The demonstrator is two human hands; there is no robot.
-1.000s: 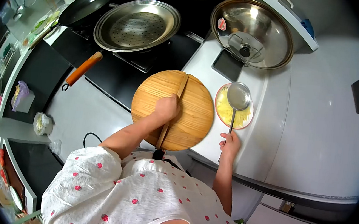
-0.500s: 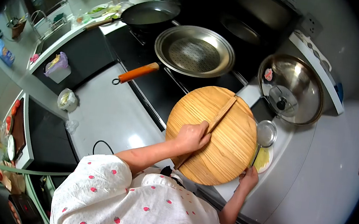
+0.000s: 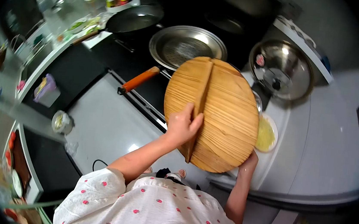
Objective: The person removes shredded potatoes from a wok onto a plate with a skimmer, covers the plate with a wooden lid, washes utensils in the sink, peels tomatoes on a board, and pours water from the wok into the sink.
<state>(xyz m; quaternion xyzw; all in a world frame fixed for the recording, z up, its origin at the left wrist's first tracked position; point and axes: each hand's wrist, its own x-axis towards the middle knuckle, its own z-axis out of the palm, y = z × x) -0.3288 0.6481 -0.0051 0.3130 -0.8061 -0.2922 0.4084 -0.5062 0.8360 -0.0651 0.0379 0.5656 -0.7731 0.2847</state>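
A round wooden lid (image 3: pixel 231 112) with a raised bar handle fills the middle of the view, tilted in front of my body. My left hand (image 3: pixel 182 123) wraps its fingers and thumb round the lower half of that handle. At the lid's lower right edge is my right hand (image 3: pixel 248 162); its fingers go out of sight behind the wood, so their grip is hidden. Part of a metal ladle (image 3: pixel 257 101) shows behind the lid's right side. Beside it lies a white dish (image 3: pixel 275 132) with pale yellow contents.
A steel pan (image 3: pixel 183 30) with a perforated base and orange handle (image 3: pixel 141 80) sits on the stove. A dark wok (image 3: pixel 135 19) stands behind left. A shiny metal lid (image 3: pixel 295 75) leans at the right. A white tub (image 3: pixel 62 122) is at left.
My left hand has turned the wooden lid more upright and raised its far edge, now overlapping the pan. My right hand has moved up to the lid's edge. The view has shifted.
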